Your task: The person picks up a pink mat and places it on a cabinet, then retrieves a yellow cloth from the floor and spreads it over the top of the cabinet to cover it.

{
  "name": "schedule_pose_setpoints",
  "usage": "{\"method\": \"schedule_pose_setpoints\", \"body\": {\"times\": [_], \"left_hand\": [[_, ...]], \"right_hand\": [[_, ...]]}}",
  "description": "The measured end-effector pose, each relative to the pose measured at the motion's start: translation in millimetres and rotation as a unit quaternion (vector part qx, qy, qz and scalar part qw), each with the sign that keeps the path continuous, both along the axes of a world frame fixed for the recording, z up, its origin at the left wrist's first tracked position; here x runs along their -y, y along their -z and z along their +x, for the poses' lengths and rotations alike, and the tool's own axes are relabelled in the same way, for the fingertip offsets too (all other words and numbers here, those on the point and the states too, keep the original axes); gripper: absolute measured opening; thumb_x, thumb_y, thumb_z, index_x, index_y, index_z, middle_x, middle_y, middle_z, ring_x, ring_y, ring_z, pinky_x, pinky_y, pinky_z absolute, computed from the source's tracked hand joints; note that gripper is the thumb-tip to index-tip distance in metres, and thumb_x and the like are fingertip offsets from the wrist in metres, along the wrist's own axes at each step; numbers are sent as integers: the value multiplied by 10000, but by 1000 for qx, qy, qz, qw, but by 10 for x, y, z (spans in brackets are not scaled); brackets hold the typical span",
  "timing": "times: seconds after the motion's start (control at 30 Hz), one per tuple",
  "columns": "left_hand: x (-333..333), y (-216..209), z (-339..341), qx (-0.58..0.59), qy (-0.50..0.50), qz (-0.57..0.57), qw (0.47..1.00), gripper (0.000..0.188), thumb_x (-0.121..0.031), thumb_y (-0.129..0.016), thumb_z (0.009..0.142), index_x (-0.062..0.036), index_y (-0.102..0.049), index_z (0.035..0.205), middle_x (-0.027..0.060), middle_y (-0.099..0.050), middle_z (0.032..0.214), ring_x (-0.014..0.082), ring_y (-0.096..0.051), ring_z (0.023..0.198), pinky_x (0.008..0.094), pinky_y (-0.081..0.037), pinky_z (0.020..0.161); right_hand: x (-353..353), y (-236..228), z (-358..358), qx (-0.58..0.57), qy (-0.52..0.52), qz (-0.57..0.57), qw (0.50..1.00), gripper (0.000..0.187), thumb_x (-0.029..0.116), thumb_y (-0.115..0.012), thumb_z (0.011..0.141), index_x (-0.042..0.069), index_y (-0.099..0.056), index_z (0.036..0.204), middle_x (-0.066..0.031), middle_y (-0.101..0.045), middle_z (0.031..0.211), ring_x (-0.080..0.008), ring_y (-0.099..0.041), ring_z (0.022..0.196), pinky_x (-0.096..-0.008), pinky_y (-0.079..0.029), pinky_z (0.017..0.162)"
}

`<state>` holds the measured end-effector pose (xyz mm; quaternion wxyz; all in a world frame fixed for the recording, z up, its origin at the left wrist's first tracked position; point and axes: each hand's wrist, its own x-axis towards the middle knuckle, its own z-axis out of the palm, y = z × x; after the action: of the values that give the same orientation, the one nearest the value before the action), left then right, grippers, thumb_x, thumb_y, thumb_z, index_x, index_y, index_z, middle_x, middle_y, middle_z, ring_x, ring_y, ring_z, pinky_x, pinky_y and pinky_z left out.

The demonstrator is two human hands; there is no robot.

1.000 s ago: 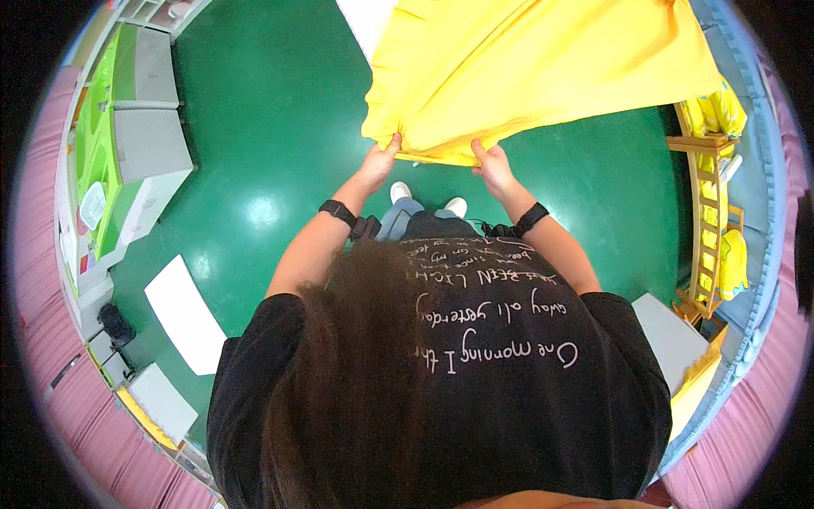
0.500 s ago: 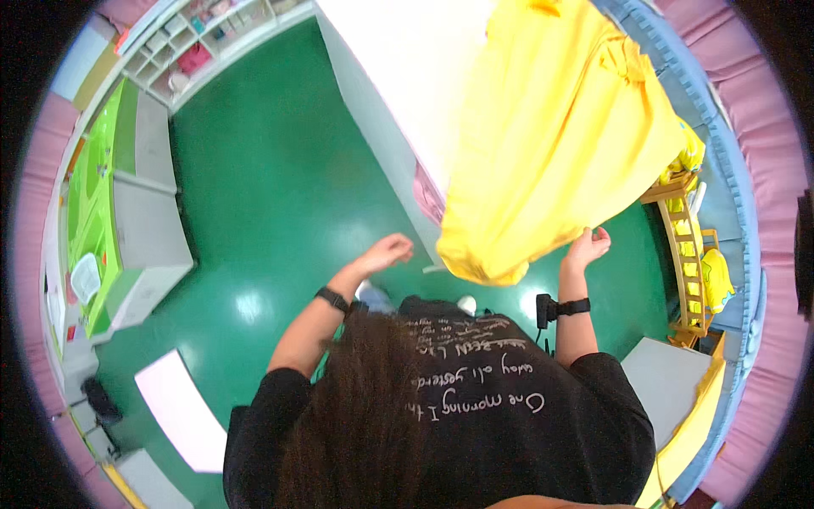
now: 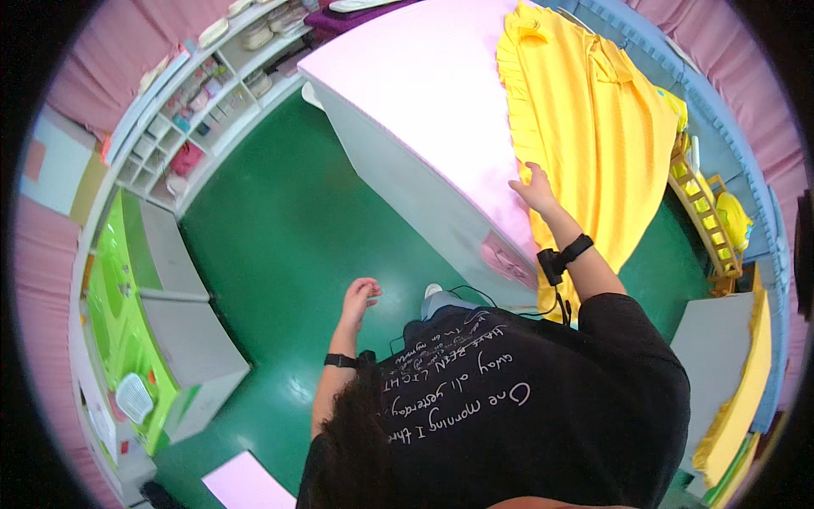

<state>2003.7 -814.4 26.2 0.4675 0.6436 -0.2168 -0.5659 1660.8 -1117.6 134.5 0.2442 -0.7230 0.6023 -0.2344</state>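
Note:
A yellow cloth (image 3: 602, 153) with a ruffled edge is draped over the right side of a pale pink-topped table (image 3: 415, 85) and hangs down its near end. My right hand (image 3: 536, 188) is over the cloth's left edge, beside the bare pink top. Its fingers are spread and grip nothing; whether they touch the cloth I cannot tell. My left hand (image 3: 360, 297) hangs over the green floor, left of the table, empty with loosely bent fingers. Both wrists wear black bands, and a small black device sits on the right one.
Left stands a green-topped play kitchen unit (image 3: 110, 305) with grey sides. White cubby shelves (image 3: 182, 136) line the far left wall. At the right are a small wooden ladder-like frame (image 3: 704, 212) and a grey panel (image 3: 716, 373) with yellow cloth. A pink-white board (image 3: 248, 483) lies low at the left.
My right hand has moved from beside the cloth's lower hem up to its left edge. The cloth lies flatter, with its ruffle showing. My left hand is lower, and the view has turned.

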Motion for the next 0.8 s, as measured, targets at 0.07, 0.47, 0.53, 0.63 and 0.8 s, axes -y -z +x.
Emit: {"method": "schedule_pose_setpoints", "body": {"times": [0.07,0.47,0.53,0.63,0.8], "left_hand": [[254,12,288,-3,-2,-13,1000,134,-172,-459,859,-107,-539,946,28,-592,880,144,-569,838,290,-437,702],[2300,-416,1727,106,110,-38,988,125,-146,-440,875,-101,-541,933,5,-588,858,102,-557,802,253,-422,679],[2693,-575,1845,103,138,-54,984,128,-132,-430,879,-95,-540,931,5,-585,853,102,-555,801,246,-422,678],[3430,-902,1872,95,224,-136,961,130,-109,-420,883,-71,-536,928,8,-579,844,100,-548,796,229,-420,678],[4863,-1248,1784,74,378,-243,890,103,-79,-439,869,-45,-533,893,19,-568,828,102,-526,785,229,-413,680]], "right_hand": [[271,128,33,-43,25,-26,998,699,352,-661,670,-52,-412,1184,-257,-466,1152,-376,-444,1076,-404,-378,910],[1619,255,421,-310,208,-84,924,184,196,-540,753,31,-603,805,-88,-604,824,-258,-584,783,-378,-436,709],[1554,90,655,-172,174,-73,967,147,148,-536,739,31,-594,806,-104,-594,817,-268,-577,775,-364,-436,681],[1329,-248,1072,48,-35,-77,995,126,19,-522,680,27,-567,797,-137,-566,778,-289,-554,732,-337,-435,625],[805,-117,1556,115,-131,-7,985,166,-17,-520,619,21,-564,775,-145,-554,731,-311,-537,694,-359,-437,627]]}}
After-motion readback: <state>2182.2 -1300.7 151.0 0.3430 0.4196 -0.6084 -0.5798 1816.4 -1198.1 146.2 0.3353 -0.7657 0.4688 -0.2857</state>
